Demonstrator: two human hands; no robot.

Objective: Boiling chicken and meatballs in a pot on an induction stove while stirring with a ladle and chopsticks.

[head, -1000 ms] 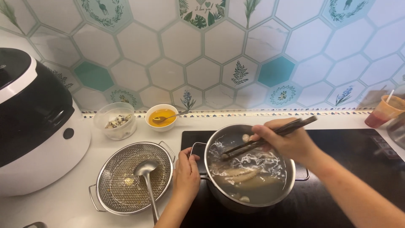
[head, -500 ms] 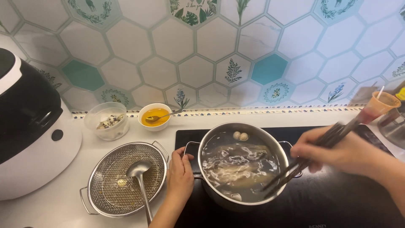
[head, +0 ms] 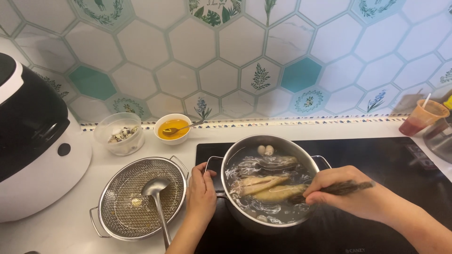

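Observation:
A steel pot (head: 245,155) of cloudy broth with pale meat pieces (head: 266,186) and two small eggs (head: 265,150) sits on a black cooktop (head: 376,160). My left hand (head: 201,195) grips the pot's left handle. My right hand (head: 351,195) holds dark chopsticks (head: 329,189) low over the right rim, their tips in the broth against the meat.
A wire-mesh strainer (head: 110,202) with a metal ladle (head: 157,200) lies left of the pot. Behind it stand a plastic bowl of speckled quail eggs (head: 120,134) and a white bowl of yellow sauce with a spoon (head: 173,128). A black-and-white cooker (head: 37,141) is at far left, a cup of red drink (head: 421,117) at far right.
My right hand swung from above the pot out to the right, then came back in low. The chopsticks now lie flat with their tips in the broth. The left hand stayed on the handle.

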